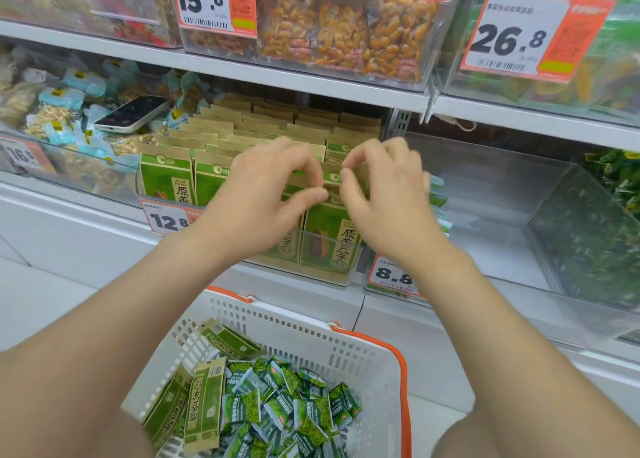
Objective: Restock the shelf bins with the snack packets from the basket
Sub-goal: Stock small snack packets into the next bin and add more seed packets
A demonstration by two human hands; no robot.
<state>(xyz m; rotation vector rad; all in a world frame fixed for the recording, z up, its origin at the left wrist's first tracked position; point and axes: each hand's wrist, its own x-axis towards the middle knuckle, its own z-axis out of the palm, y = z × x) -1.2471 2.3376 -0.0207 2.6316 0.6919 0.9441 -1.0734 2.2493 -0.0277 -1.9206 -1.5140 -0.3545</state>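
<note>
both hands (266,198) (384,198) pinch a packet (329,239) in the bin (138,184).

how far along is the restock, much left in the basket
Done: the middle bin holds rows of upright seed packets. In hand: the left hand and right hand both pinch the top of a front packet. Left: the basket has a few more tall packets and a heap of small green packets; the clear bin by the 8.8 tag shows only a few.
</note>
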